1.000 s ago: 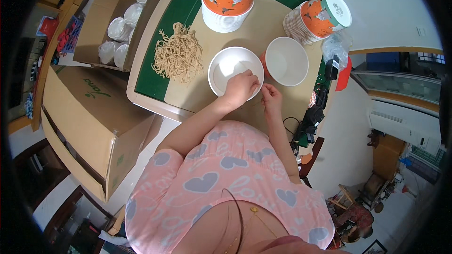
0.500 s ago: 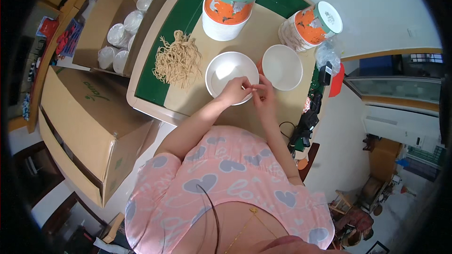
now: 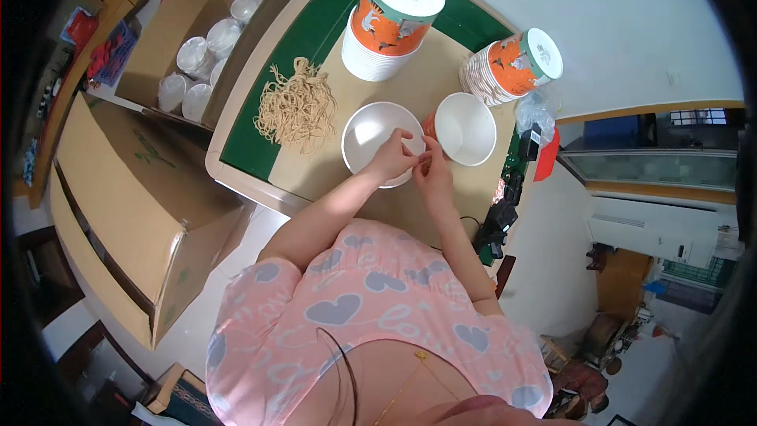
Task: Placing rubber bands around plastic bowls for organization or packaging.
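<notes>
Over the near right rim of a white paper bowl (image 3: 364, 132), my left hand (image 3: 393, 158) and my right hand (image 3: 434, 177) meet at the fingertips. Both are closed in a pinch; anything between the fingers is too small to make out. Just right of the bowl and beyond my right hand, an orange paper tub (image 3: 467, 131) shows its white inside. A loose heap of tan cords (image 3: 296, 106) lies left of the bowl.
Upside-down stacks of orange tubs stand at the back (image 3: 386, 28) and back right (image 3: 512, 67). Black adapters and cables (image 3: 498, 217) line the table's right edge, by a clear plastic bag (image 3: 538, 113). Left of the table are an open carton (image 3: 158, 47) of wrapped cups and a larger cardboard box (image 3: 134, 205).
The view has shifted slightly, so the table things appear a little lower. My hands stay together at the bowl's rim, with the fingers slightly rearranged.
</notes>
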`<state>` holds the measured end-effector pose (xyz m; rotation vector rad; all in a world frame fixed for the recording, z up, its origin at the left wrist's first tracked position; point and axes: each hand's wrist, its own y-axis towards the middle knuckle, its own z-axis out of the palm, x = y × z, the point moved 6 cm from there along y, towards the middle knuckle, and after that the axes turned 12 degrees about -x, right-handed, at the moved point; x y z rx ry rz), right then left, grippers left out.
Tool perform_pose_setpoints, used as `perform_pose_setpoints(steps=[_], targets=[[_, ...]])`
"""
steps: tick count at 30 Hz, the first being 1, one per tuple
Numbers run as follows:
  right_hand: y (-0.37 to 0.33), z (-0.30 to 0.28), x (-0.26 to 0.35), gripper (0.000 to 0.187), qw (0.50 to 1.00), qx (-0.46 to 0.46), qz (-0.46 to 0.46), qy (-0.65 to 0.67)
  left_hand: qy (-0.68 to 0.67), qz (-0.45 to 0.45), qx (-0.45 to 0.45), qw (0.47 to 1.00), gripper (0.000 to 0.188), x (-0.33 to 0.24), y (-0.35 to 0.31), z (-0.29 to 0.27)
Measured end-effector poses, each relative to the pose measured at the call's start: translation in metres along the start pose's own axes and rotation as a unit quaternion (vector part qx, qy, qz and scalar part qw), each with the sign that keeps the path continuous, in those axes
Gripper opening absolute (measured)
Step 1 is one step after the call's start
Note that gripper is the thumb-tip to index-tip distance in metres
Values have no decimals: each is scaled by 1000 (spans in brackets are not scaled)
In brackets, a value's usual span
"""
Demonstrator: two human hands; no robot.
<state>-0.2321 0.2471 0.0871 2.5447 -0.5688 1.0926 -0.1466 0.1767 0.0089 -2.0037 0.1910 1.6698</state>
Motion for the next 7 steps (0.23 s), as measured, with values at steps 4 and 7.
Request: perform_pose_setpoints(steps=[4,7], targets=[[-3,-1,1,49,1000,-19,-5,17,2,-27,18,999,54,-10,-5,-3],[-3,-4,1,52,999,-19,15,31,-113,-95,74,986,58,6,-5,2]])
